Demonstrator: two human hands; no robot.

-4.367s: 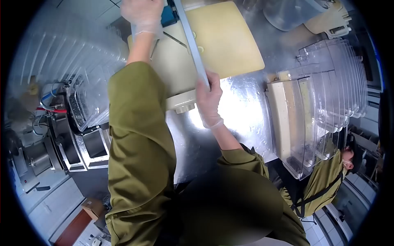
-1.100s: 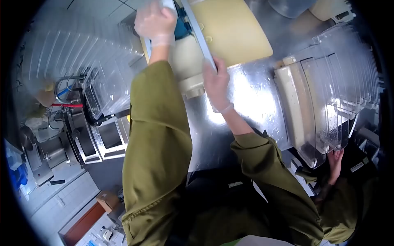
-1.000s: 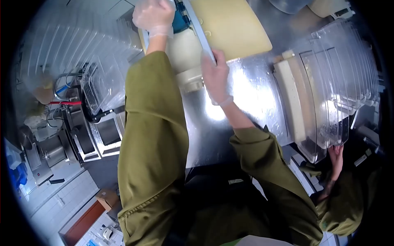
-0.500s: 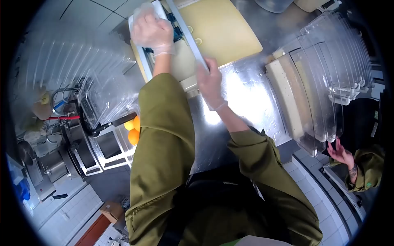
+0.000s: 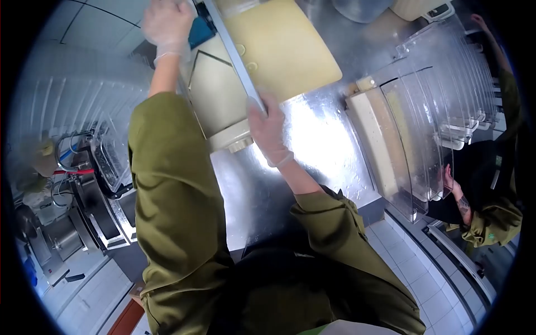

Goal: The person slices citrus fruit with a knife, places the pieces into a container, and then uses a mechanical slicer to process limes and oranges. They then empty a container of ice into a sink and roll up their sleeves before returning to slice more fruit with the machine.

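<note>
Well, the slicer (image 5: 219, 106) is in front of the person, near the top of the view, with its near end out over the steel table (image 5: 329, 134). The yellow board (image 5: 296, 56) shows on its right side. The right hand (image 5: 268, 131) is wrapped tight around the near end of the grey rail (image 5: 231, 53). The left hand (image 5: 167, 25) is up at the far end, with its fingers curled, just beside the teal block (image 5: 200, 32). I cannot tell what is under that palm, so I cannot say if it is holding something or just pressing down. Two thin slices (image 5: 252, 67) are on the board, close to the rail.

I think the step in hand is slicing, with the left hand at the far end of a stroke. The food itself is hidden. The next move seems to call for a firm right hand, so the slicer does not slide, and a flat, even push from the left, with fingertips kept up high.
</note>
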